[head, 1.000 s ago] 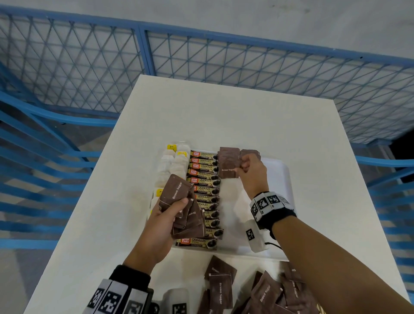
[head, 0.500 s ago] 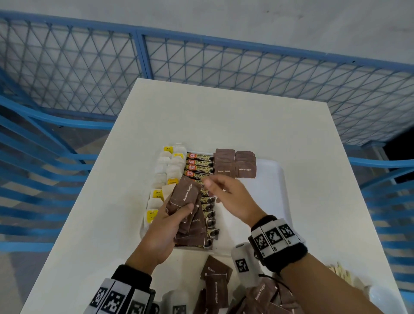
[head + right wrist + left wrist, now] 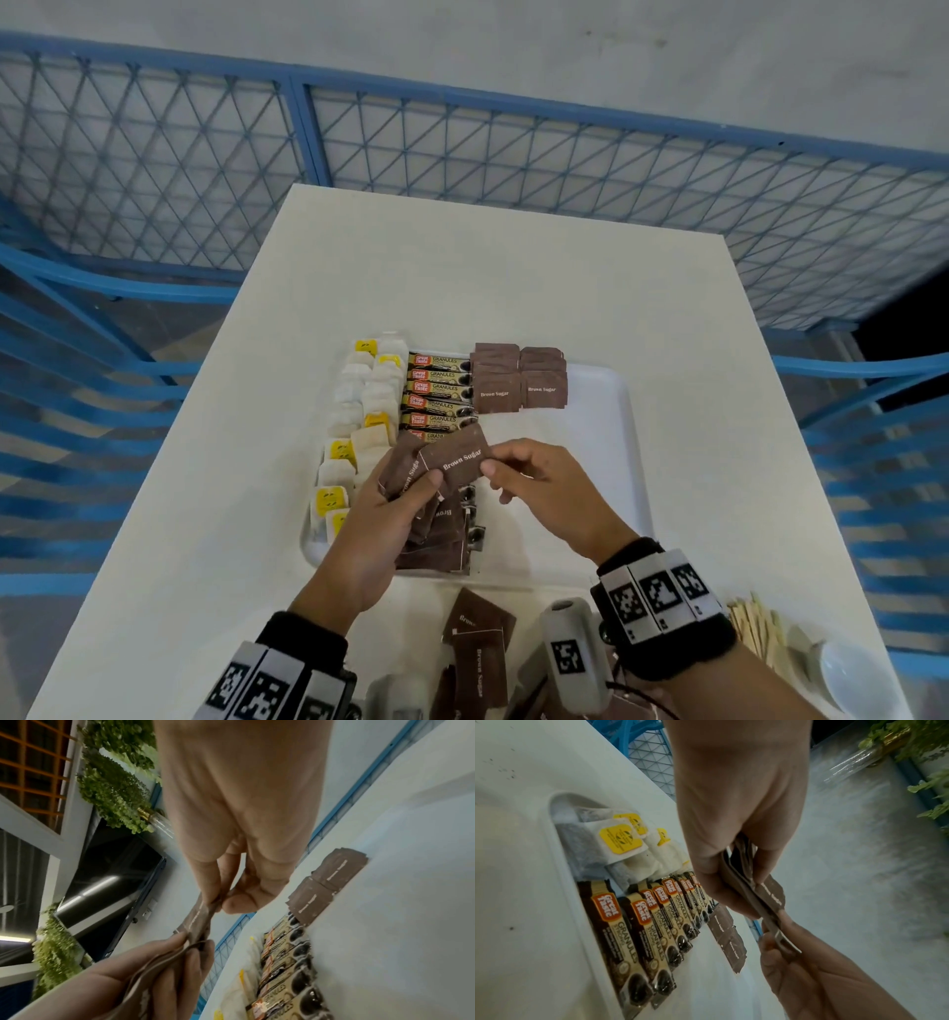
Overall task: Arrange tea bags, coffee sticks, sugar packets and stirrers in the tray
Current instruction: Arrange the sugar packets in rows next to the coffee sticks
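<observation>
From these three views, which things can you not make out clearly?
- Coffee sticks: the head view's near ones are hidden under the left hand and its sugar packets.
- Loose packets: cut off by the bottom edge.
- Stirrers: too small to count.

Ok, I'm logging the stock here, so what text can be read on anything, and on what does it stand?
"Brown Sugar": on the brown sugar packet pinched between the left hand and right hand.
"Brown Sugar": on the sugar packets in the tray.
"Great Taste", "GRANULES", "STRONG": on the coffee sticks.
Too blurred to read: the coffee sticks' small print and the yellow tea bag tags.
</observation>
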Demonstrator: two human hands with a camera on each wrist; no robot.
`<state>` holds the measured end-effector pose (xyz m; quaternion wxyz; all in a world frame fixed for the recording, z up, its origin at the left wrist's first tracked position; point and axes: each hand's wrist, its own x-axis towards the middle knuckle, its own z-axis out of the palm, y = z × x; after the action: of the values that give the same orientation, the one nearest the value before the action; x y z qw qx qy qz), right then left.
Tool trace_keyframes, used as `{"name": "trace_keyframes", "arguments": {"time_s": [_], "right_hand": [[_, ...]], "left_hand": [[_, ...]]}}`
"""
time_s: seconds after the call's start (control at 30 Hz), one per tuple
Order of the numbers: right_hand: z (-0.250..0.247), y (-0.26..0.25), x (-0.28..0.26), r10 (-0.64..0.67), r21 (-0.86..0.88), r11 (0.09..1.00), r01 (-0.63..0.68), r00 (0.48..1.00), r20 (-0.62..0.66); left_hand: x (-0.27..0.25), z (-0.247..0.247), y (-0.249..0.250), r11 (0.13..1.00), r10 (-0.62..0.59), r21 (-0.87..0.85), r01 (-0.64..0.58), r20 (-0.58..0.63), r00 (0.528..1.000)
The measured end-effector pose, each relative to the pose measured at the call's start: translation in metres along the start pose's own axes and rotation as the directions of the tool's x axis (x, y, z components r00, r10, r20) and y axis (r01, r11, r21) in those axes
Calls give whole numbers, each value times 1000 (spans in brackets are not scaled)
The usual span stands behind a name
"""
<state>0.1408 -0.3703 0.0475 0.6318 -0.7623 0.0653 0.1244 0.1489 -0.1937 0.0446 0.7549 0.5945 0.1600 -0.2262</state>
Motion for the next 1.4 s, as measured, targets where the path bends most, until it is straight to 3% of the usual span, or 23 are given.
{"name": "trace_keyframes", "arguments": {"time_s": [0.17, 0.27, 0.37, 0.5, 0.83, 1.17, 1.4], "right_hand": [[-14, 7, 0, 54, 47, 998, -52, 998, -26], [-31, 17, 13, 92, 29, 996, -88, 979, -183], [-50, 31, 34, 145, 55, 989, -134, 925, -351], [-69, 51, 60, 184, 7, 979, -204, 864, -469], [-76, 57, 83, 176, -157, 940, -304, 823, -540], [-69, 56, 80, 186, -168, 926, -337, 798, -573], [-58, 42, 70, -41, -322, 926, -197, 796, -604]], "left_hand": [[0, 3, -3, 999, -30, -31, 31, 3, 1000], [0, 2, -3, 998, -56, -30, 56, 6, 998], [2, 0, -2, 998, -64, -17, 64, -6, 998], [1, 0, 1, 996, -87, -34, 87, -10, 996], [1, -6, 5, 985, -135, -106, 134, -5, 991], [0, -5, 5, 984, -128, -117, 132, 44, 991], [-3, -3, 5, 995, -85, -44, 87, 56, 995]]}}
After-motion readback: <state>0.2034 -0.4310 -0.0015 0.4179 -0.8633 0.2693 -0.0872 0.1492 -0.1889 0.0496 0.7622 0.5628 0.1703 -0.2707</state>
